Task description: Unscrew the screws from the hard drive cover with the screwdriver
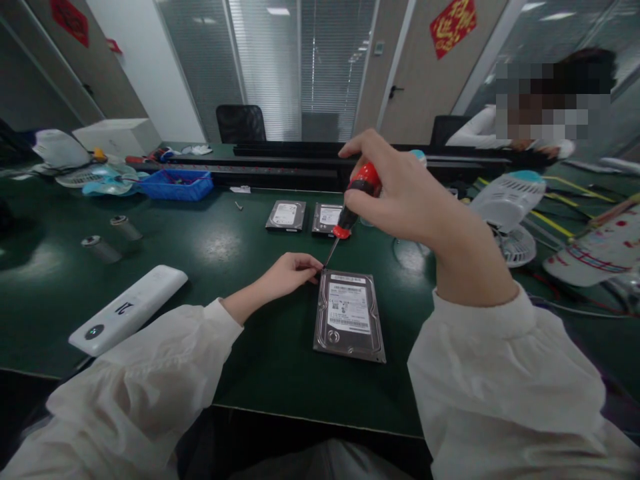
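Head: blue basket (179,189) holds indistinct items; right hand (397,193) grips screwdriver (346,219).

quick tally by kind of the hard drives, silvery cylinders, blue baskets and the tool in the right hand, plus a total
Hard drives: 3
Silvery cylinders: 2
Blue basket: 1
Screwdriver in the right hand: 1
Total: 7

The screwdriver (346,219) is red and black, the hard drive (349,313) grey.
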Available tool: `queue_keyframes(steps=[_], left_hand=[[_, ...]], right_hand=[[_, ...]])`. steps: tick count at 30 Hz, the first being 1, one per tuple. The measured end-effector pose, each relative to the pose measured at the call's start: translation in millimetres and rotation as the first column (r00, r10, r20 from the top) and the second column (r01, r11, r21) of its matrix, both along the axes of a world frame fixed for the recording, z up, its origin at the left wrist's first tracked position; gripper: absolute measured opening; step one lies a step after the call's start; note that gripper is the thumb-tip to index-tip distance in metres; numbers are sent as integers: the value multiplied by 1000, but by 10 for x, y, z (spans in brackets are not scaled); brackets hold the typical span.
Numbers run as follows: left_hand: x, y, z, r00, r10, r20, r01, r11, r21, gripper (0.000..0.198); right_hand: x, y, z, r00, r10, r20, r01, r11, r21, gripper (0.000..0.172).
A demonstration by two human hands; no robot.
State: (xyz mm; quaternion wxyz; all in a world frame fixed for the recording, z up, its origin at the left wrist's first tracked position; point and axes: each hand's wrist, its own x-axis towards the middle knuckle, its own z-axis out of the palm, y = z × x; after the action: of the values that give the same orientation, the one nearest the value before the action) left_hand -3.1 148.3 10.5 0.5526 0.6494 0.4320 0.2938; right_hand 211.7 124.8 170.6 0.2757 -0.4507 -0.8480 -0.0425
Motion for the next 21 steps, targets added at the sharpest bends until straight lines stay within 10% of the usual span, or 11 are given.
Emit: queue_keyframes(steps=[21], left_hand=[[-5,13,-16,999,-18,28,18,1000,2,20]], right_hand=[[-115,-83,12,997,-74,-9,74,996,43,37]])
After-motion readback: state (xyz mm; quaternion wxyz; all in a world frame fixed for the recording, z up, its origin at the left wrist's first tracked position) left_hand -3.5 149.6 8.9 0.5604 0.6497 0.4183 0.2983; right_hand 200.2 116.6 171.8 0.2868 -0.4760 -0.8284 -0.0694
